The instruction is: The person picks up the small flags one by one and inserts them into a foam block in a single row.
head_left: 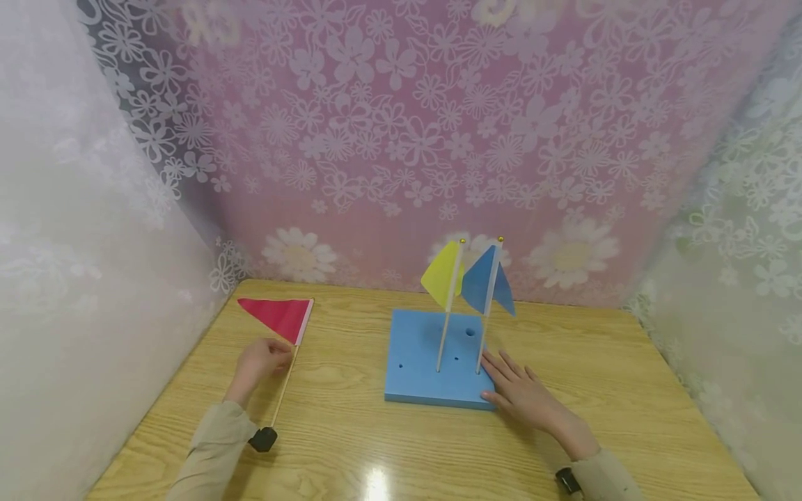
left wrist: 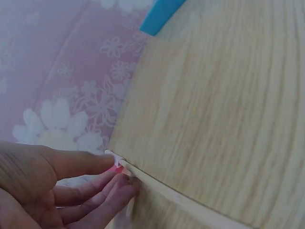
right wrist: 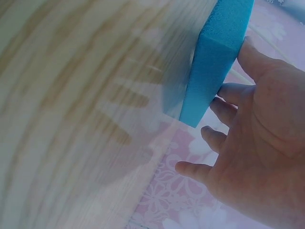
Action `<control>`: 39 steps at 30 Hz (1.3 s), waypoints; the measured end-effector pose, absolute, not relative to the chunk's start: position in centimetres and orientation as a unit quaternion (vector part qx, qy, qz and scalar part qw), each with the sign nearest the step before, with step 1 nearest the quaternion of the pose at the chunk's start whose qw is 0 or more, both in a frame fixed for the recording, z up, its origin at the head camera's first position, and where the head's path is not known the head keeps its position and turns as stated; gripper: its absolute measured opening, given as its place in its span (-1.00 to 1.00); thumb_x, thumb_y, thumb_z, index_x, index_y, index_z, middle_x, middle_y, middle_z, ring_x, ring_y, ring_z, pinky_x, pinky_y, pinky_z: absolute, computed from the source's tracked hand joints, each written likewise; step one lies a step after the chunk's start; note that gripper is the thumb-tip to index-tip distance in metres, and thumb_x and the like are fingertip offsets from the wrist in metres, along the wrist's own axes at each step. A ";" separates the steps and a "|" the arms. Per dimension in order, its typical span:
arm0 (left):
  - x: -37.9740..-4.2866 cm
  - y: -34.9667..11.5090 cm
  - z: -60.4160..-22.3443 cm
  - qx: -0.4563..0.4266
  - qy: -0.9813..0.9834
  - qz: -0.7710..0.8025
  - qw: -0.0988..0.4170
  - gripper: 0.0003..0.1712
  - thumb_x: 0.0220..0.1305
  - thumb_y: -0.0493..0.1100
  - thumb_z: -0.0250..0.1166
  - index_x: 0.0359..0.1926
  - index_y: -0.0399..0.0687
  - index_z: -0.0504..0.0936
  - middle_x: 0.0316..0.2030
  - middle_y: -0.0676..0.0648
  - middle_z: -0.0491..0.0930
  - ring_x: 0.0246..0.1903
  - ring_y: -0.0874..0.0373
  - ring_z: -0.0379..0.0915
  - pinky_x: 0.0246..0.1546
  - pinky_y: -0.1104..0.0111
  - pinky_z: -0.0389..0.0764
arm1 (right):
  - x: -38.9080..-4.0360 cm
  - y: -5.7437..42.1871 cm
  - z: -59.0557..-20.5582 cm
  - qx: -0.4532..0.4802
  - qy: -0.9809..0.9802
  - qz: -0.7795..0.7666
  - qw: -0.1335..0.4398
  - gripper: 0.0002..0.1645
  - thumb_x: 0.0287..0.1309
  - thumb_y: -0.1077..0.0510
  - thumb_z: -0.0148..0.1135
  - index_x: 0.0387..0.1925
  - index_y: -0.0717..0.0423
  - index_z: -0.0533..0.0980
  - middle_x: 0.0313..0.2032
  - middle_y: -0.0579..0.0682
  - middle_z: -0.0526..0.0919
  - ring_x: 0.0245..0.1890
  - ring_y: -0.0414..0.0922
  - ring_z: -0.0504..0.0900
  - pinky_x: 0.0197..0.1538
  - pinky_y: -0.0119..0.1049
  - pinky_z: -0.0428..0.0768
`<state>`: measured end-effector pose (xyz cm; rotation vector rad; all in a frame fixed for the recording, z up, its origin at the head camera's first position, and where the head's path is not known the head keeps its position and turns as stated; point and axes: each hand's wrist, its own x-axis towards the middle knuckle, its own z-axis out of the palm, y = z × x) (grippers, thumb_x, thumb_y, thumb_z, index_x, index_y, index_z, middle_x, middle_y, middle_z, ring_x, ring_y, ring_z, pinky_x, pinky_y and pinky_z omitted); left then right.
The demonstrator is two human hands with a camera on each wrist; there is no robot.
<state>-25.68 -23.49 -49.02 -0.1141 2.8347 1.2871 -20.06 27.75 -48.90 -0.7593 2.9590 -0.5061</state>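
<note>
My left hand [head_left: 259,363] pinches the thin wooden stick [head_left: 284,392] of a red triangular flag [head_left: 282,319] just below the cloth. In the left wrist view the thumb and fingers [left wrist: 102,195] meet at the stick, with a bit of red between them. A blue foam block [head_left: 413,341] lies flat, with small holes in its top. Upright in it stand a yellow flag [head_left: 441,277] and a blue flag [head_left: 479,282]. My right hand [head_left: 525,398] rests with spread fingers against the block's right edge; the right wrist view shows fingertips touching the foam's side [right wrist: 209,71].
The wooden table [head_left: 338,445] backs onto a pink flowered cloth [head_left: 376,174]. Pale cloth walls rise at left [head_left: 81,278] and right [head_left: 727,334]. Both flag poles carry small gold balls on top.
</note>
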 end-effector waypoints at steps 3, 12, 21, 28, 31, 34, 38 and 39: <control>-25.5 -23.4 -49.2 -0.034 0.917 0.397 0.024 -0.72 0.14 -0.26 0.49 -0.17 -0.38 0.71 -0.35 -0.19 0.75 -0.38 0.03 0.72 -0.33 0.29 0.65 | -20.0 27.8 -49.0 -0.254 0.953 -0.166 0.010 -0.17 0.47 -0.14 0.11 0.54 0.22 0.16 0.52 0.23 0.15 0.50 0.36 0.03 0.28 0.58 0.11; -25.4 -22.8 -49.5 -0.039 0.926 0.376 0.001 -0.77 0.02 -0.33 0.48 -0.25 -0.34 0.73 -0.44 -0.13 0.74 -0.53 0.16 0.64 -0.43 0.35 0.55 | -20.3 28.3 -50.1 -0.273 0.948 -0.164 -0.025 -0.19 0.48 -0.19 0.06 0.54 0.14 0.17 0.52 0.19 0.18 0.50 0.32 0.08 0.23 0.60 0.15; -25.5 -22.7 -49.1 -0.053 0.921 0.385 -0.027 -0.70 0.13 -0.26 0.37 -0.12 -0.35 0.74 -0.31 -0.16 0.76 -0.37 0.12 0.66 -0.30 0.30 0.60 | -20.4 28.3 -50.1 -0.273 0.948 -0.160 -0.029 -0.17 0.47 -0.20 0.07 0.54 0.17 0.18 0.50 0.22 0.20 0.49 0.34 0.09 0.22 0.60 0.17; -26.0 -21.6 -48.0 -0.046 0.868 0.493 -0.030 -0.62 0.28 -0.34 0.34 0.06 -0.51 0.60 -0.11 -0.41 0.68 -0.33 0.00 0.74 -0.28 0.29 0.77 | -20.5 28.4 -50.3 -0.271 0.947 -0.167 -0.026 -0.16 0.45 -0.19 0.10 0.53 0.17 0.19 0.50 0.23 0.20 0.48 0.37 0.09 0.23 0.60 0.15; -26.2 -20.8 -47.6 -0.040 0.849 0.525 -0.045 -0.62 0.30 -0.36 0.34 0.09 -0.51 0.58 -0.06 -0.45 0.66 -0.26 -0.08 0.74 -0.24 0.20 0.78 | -20.7 28.4 -50.5 -0.264 0.951 -0.159 -0.019 -0.14 0.44 -0.20 0.10 0.54 0.18 0.17 0.52 0.22 0.17 0.49 0.35 0.07 0.27 0.58 0.15; -26.6 -19.7 -47.1 -0.030 0.837 0.543 -0.062 -0.61 0.31 -0.37 0.34 0.12 -0.48 0.58 -0.05 -0.44 0.66 -0.23 -0.11 0.74 -0.22 0.17 0.78 | -21.0 28.5 -50.8 -0.257 0.954 -0.153 -0.008 -0.14 0.44 -0.19 0.11 0.55 0.17 0.16 0.54 0.19 0.14 0.51 0.33 0.04 0.30 0.56 0.14; -26.9 -18.1 -46.6 -0.015 0.823 0.561 -0.086 -0.61 0.30 -0.38 0.36 0.12 -0.46 0.59 -0.08 -0.42 0.67 -0.22 -0.10 0.74 -0.24 0.22 0.78 | -21.1 28.6 -50.9 -0.255 0.955 -0.152 -0.002 -0.14 0.45 -0.20 0.10 0.55 0.17 0.15 0.54 0.18 0.13 0.52 0.32 0.03 0.31 0.56 0.12; -27.0 -17.7 -46.5 -0.012 0.819 0.567 -0.090 -0.61 0.30 -0.38 0.36 0.12 -0.45 0.59 -0.08 -0.41 0.68 -0.21 -0.10 0.74 -0.25 0.25 0.78 | -21.0 28.6 -50.9 -0.257 0.954 -0.154 -0.003 -0.13 0.45 -0.21 0.10 0.55 0.17 0.15 0.54 0.18 0.13 0.52 0.33 0.03 0.31 0.56 0.12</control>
